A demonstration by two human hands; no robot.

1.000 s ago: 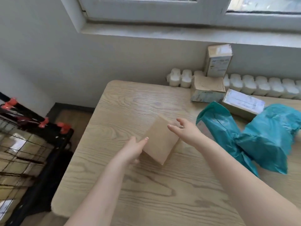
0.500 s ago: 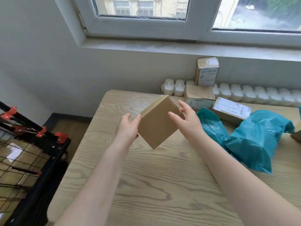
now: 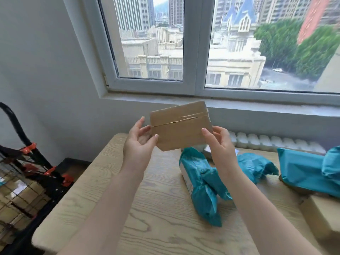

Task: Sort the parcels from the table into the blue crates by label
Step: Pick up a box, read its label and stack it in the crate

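2 hands hold 1 small brown cardboard box [image 3: 181,126] up in the air, above the light wooden table [image 3: 161,218] and in front of the window. The left hand [image 3: 138,144] pinches its left edge and the right hand [image 3: 219,142] pinches its right edge, so the hands are apart. No label shows on this side. The box looks light and stiff, so holding it by the 2 side edges seems best. Soft teal plastic mailer bags [image 3: 204,183] lie on the table.

brown cardboard parcel [image 3: 181,126] | taped seam facing camera | tilted | held above table, no label visible
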